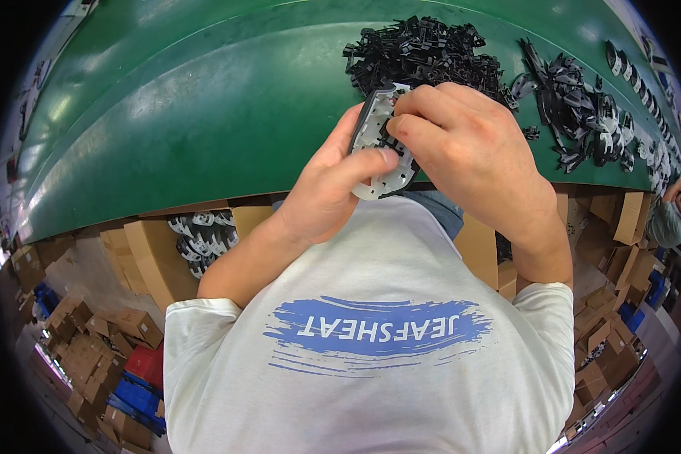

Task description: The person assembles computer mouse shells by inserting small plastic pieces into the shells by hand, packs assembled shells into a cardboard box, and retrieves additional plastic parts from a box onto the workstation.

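Observation:
Over the near edge of the green table I hold up a curved plastic housing, pale grey inside with a black outer rim. My left hand is closed round its left side, the thumb lying across the inner face. At its upper right, the bent fingers of my right hand are pinched against the inside; whether a small part sits between those fingertips is hidden. Just beyond my hands lies a large heap of small black plastic clips.
Farther right on the green table lie black and grey plastic parts and a row of curved pieces. Below the table edge, an open cardboard box holds similar housings. More cartons stand on both sides; another person's arm shows far right.

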Demonstrator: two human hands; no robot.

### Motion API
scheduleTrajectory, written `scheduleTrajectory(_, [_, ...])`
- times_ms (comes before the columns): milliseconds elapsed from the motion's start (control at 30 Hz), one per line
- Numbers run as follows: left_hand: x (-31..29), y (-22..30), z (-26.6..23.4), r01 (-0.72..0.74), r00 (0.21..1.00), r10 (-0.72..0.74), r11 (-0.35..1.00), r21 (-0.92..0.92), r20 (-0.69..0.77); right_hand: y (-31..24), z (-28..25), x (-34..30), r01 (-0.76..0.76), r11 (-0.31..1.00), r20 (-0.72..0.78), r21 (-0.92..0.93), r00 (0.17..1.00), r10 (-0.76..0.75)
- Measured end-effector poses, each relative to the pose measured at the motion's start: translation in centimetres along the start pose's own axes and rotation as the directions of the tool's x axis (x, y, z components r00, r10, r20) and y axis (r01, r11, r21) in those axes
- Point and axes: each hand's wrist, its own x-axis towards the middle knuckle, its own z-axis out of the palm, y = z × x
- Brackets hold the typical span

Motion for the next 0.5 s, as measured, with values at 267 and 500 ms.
scheduleTrajectory(267, [0.3,-1.5,-1.1,-0.112,0.991,0.125,0.969,0.22,-0.048,-0.6,0.9,-1.3,-0.073,0.988,-0.057,0.135,0.995,0.081])
scheduleTrajectory(500, [0.1,-1.7,-0.5,-0.192,0.977,0.213,0.908,0.373,-0.016,-0.6,2.4,-2.0,-0.023,0.999,-0.136,0.032,0.99,0.027])
